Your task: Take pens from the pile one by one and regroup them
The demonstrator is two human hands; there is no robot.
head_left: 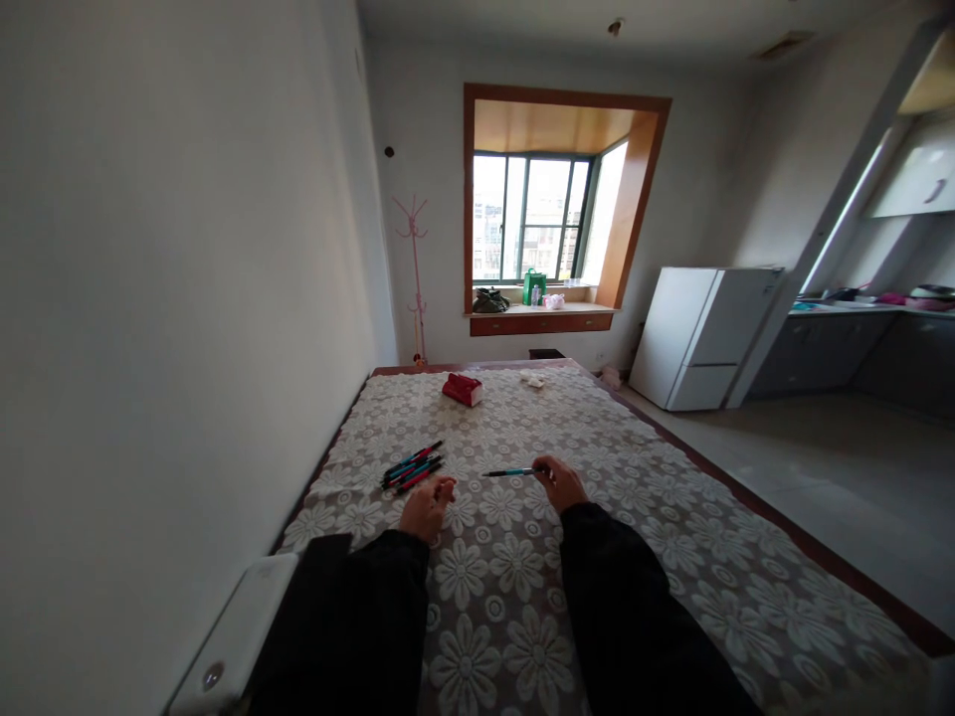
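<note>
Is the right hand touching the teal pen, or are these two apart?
Touching. The head view shows the right hand pinching the teal pen near one end, with no gap visible between them.

My camera feed reaches me from someone's home, with straight ahead as twelve o'clock: a flowered tablecloth (pixel 514 562) runs toward twelve, where a wood-framed bay window (pixel 531 214) holds a green bag (pixel 534 286). I see a pink coat stand (pixel 416 261) at eleven, a white fridge (pixel 690 338) at one, and kitchen units (pixel 817 350) at two.
</note>
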